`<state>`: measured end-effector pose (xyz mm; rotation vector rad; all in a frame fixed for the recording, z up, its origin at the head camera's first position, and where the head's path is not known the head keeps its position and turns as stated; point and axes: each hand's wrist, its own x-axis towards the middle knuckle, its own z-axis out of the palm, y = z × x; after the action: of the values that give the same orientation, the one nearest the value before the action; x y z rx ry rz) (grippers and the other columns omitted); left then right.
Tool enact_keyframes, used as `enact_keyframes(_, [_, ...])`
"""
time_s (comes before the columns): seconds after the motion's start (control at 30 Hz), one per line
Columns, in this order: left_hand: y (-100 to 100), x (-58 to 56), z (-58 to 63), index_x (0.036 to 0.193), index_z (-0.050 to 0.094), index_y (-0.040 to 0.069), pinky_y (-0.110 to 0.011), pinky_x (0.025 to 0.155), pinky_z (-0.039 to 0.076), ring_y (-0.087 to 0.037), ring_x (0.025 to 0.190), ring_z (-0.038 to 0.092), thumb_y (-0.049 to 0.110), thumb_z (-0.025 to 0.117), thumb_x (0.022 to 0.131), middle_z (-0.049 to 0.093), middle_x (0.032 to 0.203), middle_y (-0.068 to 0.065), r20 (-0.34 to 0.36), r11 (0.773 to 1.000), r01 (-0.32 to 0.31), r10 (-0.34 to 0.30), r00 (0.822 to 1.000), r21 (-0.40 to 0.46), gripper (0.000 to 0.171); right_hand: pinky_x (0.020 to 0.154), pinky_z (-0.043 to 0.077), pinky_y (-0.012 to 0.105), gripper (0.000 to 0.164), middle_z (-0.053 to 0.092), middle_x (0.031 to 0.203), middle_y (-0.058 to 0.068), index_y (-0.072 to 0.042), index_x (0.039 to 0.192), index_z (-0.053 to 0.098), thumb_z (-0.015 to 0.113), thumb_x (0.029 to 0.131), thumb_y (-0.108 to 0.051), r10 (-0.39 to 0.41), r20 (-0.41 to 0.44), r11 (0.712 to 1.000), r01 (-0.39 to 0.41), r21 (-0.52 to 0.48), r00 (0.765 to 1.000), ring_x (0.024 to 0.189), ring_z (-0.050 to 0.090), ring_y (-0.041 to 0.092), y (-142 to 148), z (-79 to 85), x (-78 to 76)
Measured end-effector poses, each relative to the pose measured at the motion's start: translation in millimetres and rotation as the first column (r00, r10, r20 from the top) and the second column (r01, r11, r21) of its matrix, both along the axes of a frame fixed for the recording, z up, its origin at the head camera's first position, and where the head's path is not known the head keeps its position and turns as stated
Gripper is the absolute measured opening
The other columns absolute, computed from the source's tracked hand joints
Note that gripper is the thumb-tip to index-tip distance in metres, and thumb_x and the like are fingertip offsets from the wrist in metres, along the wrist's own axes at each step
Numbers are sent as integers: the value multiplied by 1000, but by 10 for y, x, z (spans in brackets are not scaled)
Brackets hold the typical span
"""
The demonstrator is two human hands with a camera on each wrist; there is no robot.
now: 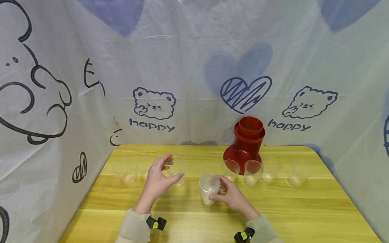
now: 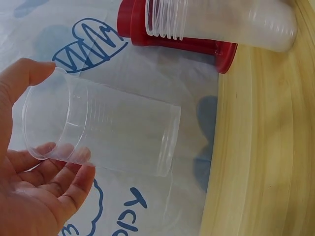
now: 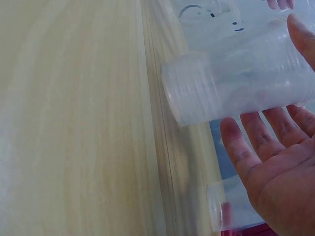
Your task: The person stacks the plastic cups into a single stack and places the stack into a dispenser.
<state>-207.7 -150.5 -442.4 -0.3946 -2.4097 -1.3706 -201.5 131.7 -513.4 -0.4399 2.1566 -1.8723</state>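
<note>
My left hand [image 1: 159,177] grips a single clear plastic cup [image 2: 118,128] near its rim, thumb on one side and fingers on the other. In the left wrist view the cup's base stands out against the backdrop, apart from the table. In my right hand [image 1: 231,195] is a stack of nested clear cups [image 1: 209,189], held between thumb and fingers. Several rims show close together on this stack of cups [image 2: 221,22] in the left wrist view. The stack is right of the single cup, mouths upward. Whether its base touches the table cannot be told.
Behind the right hand stands a red cylindrical holder [image 1: 247,145] on a round base. Separate clear cups, such as one cup [image 1: 252,173] and another cup [image 1: 297,175], stand right on the wooden table [image 1: 328,209]. More, including a cup [image 1: 129,173], stand left. A printed cloth [image 1: 194,67] hangs behind.
</note>
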Motion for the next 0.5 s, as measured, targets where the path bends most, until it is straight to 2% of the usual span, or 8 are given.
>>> enact_keyframes(0.5, [29, 32, 78, 128, 57, 2, -46, 92, 50, -28, 108, 57, 18, 90, 71, 58, 116, -7, -2, 999, 31, -31, 1000, 31, 68, 103, 44, 43, 75, 49, 139, 21, 3, 143, 41, 82, 81, -13, 5, -7, 1000, -5, -24, 1000, 128, 48, 36, -2, -46, -17])
